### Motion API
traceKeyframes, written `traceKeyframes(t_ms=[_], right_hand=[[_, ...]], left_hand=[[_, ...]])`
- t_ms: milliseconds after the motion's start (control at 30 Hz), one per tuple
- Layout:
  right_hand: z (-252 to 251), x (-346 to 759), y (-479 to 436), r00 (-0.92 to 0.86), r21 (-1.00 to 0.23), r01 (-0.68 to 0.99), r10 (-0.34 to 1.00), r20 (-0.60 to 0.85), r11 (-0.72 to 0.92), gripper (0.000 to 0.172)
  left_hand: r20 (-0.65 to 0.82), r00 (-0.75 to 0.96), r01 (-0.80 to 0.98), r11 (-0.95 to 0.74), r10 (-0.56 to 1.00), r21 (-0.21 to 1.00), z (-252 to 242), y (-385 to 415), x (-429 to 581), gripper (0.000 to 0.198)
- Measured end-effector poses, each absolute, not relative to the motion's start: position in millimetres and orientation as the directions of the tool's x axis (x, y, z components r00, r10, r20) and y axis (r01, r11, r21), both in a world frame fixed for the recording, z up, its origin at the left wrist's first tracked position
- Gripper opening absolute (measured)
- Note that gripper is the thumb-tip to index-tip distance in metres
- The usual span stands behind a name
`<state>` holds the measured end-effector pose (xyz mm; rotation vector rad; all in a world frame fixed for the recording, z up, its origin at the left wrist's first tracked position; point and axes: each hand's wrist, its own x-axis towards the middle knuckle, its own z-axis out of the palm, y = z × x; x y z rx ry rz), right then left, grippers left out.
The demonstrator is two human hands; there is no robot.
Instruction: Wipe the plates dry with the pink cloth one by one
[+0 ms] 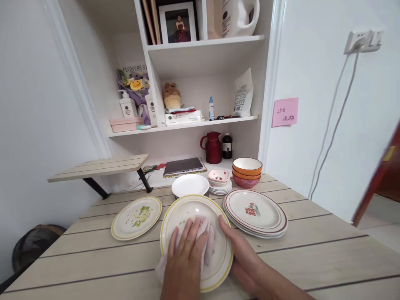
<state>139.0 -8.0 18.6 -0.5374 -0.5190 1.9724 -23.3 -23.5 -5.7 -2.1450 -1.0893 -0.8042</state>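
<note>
A white plate with a yellow rim point(218, 262) is held tilted above the table, its face towards me. My right hand point(243, 254) grips its right edge, thumb on the front and fingers behind, mostly hidden. My left hand point(186, 254) presses a thin white cloth point(208, 239) against the middle of the plate, covering much of its pattern. Part of the cloth hangs out past the plate's lower left edge. To the left lies a similar yellow-rimmed plate point(137, 217) with a green floral print. A stack of red-rimmed plates point(256, 212) sits to the right.
Behind the held plate stand a white bowl point(190, 185), small dishes point(220, 183) and stacked orange and red bowls point(246, 171). A red jug point(213, 148), a dark bottle point(227, 146) and a laptop point(183, 166) are farther back. A small wooden stand point(100, 166) rises at the left.
</note>
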Motion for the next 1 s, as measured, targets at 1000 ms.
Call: traceKeyframes(t_ms=[1000], right_hand=[[15.3, 129.4, -16.0, -0.256, -0.709, -0.669, 0.965, -0.06, -0.221, 0.053]], left_hand=[[0.665, 0.052, 0.955, -0.232, 0.745, 0.184, -22.8, -28.2, -28.7, 0.05]])
